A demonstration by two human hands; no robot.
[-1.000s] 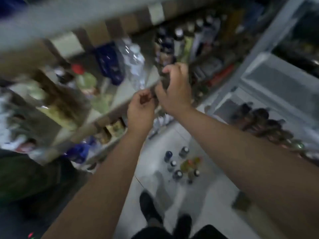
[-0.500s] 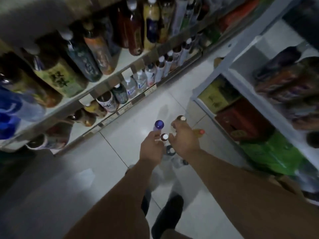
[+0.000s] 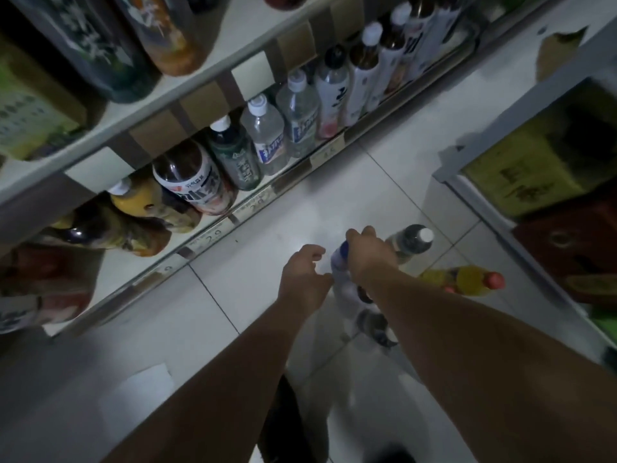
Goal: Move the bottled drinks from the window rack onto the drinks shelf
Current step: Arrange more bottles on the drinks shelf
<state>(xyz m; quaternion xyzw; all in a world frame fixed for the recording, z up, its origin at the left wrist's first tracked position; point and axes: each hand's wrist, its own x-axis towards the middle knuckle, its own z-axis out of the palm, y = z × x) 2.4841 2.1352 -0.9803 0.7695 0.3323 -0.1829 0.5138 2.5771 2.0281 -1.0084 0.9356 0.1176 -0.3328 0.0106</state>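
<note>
On the floor just beside the drinks shelf (image 3: 233, 212), the right hand (image 3: 369, 253) grasps a white bottle (image 3: 342, 275), left hand (image 3: 305, 279) loosely curled and empty; lifting it shelfward likely follows.

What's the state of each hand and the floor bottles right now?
Right hand: closed over the top of the blue-capped bottle.
Left hand: fingers curled, holding nothing, beside that bottle.
Blue-capped bottle: upright on floor, capped.
White-capped bottle: on floor, capped, untouched.
Yellow bottle: on floor, red cap on, untouched.
Bottom drinks shelf: stocked with bottles.
</note>
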